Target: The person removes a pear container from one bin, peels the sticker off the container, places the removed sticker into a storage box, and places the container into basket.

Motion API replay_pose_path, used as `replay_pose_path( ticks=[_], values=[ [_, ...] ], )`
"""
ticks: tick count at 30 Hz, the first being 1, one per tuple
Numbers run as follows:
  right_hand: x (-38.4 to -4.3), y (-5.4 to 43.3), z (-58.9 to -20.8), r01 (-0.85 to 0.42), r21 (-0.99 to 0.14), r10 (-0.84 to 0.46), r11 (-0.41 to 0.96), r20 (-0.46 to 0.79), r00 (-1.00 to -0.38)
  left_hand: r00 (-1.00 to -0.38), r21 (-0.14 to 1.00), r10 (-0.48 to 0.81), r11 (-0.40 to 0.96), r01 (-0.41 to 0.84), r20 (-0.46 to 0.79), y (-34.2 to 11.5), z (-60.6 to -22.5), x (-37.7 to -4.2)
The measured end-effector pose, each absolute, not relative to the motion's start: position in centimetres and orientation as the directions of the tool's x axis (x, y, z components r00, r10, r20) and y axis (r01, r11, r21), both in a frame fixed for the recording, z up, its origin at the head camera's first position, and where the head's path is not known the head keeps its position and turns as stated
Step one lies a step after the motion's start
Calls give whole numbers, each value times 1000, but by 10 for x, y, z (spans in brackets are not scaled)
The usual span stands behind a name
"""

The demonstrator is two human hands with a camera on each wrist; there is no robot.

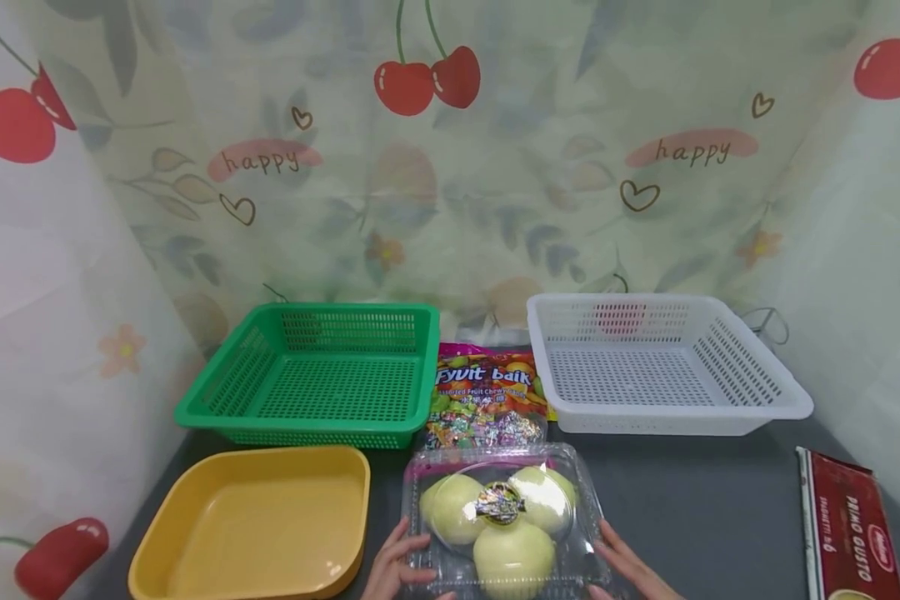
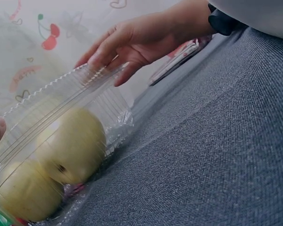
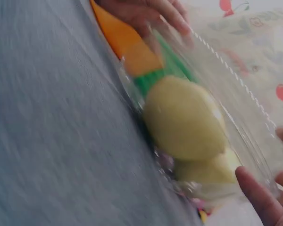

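A clear plastic clamshell box with three pale yellow-green round fruits lies at the front middle of the dark table, a shiny round label on its lid. My left hand grips its left side, fingers along the wall and thumb at the near edge. On the opposite side my right hand holds the box in the same way. In the left wrist view the right hand has its fingers on the rim. The right wrist view shows the left hand at the far end, blurred.
Behind the box lies a fruit candy bag, between a green basket and a white basket. A yellow tray stands at left. A red spaghetti pack lies at right. A printed curtain closes the back.
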State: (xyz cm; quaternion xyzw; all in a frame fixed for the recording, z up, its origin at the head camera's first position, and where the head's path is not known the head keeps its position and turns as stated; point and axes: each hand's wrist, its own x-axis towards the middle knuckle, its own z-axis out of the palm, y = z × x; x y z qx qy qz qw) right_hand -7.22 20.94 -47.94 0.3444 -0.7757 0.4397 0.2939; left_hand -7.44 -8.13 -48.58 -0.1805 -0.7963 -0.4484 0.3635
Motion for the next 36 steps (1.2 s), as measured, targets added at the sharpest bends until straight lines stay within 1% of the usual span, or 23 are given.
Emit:
replay_pose_path(
  ticks=[1, 2, 4, 5, 7, 8, 9, 10, 12, 14, 17, 19, 22, 27, 31, 34, 36],
  values=[
    [-67, 210, -476, -696, -602, -246, 392, 660, -710, -667, 580, -34, 528, 621, 745, -82, -486, -75],
    [-63, 212, -473, -618, -705, -235, 348, 572, -786, -665, 579, -31, 522, 626, 746, -82, -487, -75],
    [-59, 213, -467, -498, -812, -207, 305, 454, -867, -665, 581, -33, 521, 625, 746, -83, -487, -75],
    [-59, 213, -464, -458, -843, -192, 281, 419, -888, -663, 583, -32, 507, 634, 748, -83, -488, -75],
    [-60, 212, -458, -403, -865, -140, 299, 378, -915, -655, 589, -32, 473, 656, 755, -83, -489, -76],
    [-61, 211, -456, -417, -844, -108, 338, 405, -908, -648, 586, -29, 458, 668, 761, -84, -490, -77],
    [-62, 209, -451, -380, -821, -47, 425, 399, -916, -634, 579, -27, 439, 687, 772, -85, -491, -78],
    [-65, 208, -447, -355, -800, -12, 483, 399, -917, -619, 571, -20, 413, 710, 785, -85, -492, -80],
    [-70, 209, -438, -331, -757, 7, 564, 405, -914, -588, 545, 4, 371, 752, 809, -87, -494, -82],
    [-75, 211, -428, -311, -732, -3, 607, 388, -922, -569, 523, 39, 346, 779, 821, -90, -495, -85],
    [-84, 216, -418, -373, -685, -80, 626, 420, -904, -561, 510, 83, 324, 797, 823, -92, -496, -87],
    [-91, 219, -413, -440, -648, -145, 621, 457, -877, -581, 527, 90, 328, 784, 809, -92, -495, -85],
    [-99, 222, -406, -514, -607, -236, 606, 480, -845, -617, 562, 48, 364, 743, 785, -89, -493, -81],
    [-109, 221, -394, -525, -589, -315, 614, 426, -848, -663, 606, -24, 430, 669, 748, -84, -489, -75],
    [-116, 218, -384, -534, -574, -346, 621, 410, -844, -736, 652, -73, 529, 544, 673, -81, -483, -71],
    [-122, 215, -377, -558, -551, -381, 621, 410, -829, -772, 668, -91, 571, 477, 629, -80, -480, -68],
    [-126, 213, -373, -571, -534, -409, 624, 400, -820, -766, 662, -79, 565, 493, 638, -81, -480, -68]
  ],
)
